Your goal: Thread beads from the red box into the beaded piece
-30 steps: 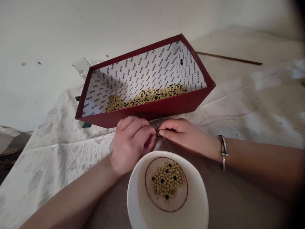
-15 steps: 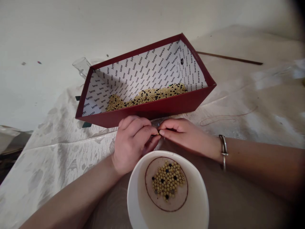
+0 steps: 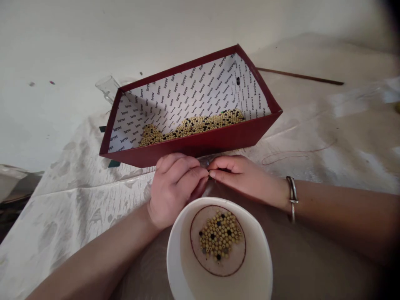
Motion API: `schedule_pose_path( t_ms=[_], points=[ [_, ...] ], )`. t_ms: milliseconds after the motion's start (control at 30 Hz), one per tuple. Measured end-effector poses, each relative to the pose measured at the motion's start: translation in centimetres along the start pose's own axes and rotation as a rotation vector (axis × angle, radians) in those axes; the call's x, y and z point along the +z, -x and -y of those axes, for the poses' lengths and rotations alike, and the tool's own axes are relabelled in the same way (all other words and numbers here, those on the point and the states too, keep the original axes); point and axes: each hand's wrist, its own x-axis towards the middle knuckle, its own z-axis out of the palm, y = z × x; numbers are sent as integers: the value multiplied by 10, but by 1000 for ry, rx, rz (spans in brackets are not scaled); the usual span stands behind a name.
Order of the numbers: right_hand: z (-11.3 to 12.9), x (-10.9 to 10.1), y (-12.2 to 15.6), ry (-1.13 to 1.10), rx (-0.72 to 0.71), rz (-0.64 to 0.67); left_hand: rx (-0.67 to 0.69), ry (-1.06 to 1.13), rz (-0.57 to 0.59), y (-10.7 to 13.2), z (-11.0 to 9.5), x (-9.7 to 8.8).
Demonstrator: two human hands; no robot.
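Observation:
My left hand (image 3: 178, 187) is closed, its thumb and forefinger pinched beside the fingertips of my right hand (image 3: 236, 171). The right one is closed in a pinch as well. Whatever lies between the fingertips is tiny and mostly covered by them. Just below the hands, a white paper tub (image 3: 262, 266) holds loose wooden beads (image 3: 220, 235), mostly tan with several black ones. Behind the hands stands a dark red box (image 3: 187, 146), its white lining printed with repeated words. A long heap of tan and black beads (image 3: 203, 124) lies along its bottom.
A clear glass vessel (image 3: 107, 86) stands behind the box's left corner. To the right lies a thin brown stick (image 3: 300, 76). A loop of thin cord (image 3: 286, 157) rests on the patterned tablecloth (image 3: 93, 216). Two dark green tabs show beside the box's left end.
Both hands hold nearly the same place, with fingertips still together. A yellowish speck seen between them earlier is now less visible. The box and tub look unmoved.

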Motion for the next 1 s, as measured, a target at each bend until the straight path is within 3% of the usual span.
schedule_pose_path(
  t_ms=[233,433,533,633,700,800,867,933,1000],
  points=[
    [-1,0,0,15,-10,-6,-3,1,9,-2,3,1],
    [-1,2,0,10,39,-9,-136,169,-27,-19,-5,-43],
    [-4,2,0,-15,48,0,-92,376,149,-24,-15,-68],
    [-5,2,0,-30,44,19,21,469,301,-26,-20,-78],
    [-4,1,1,-8,46,15,-43,417,268,-27,-17,-78],
    [-2,-1,2,38,41,6,-272,233,235,-26,-4,-74],
    [0,-1,2,48,28,8,-370,106,405,-24,7,-70],
    [1,-1,1,48,20,9,-376,-1,668,-19,17,-63],
    [2,-1,1,46,22,9,-364,-124,850,-13,23,-54]
  ],
)
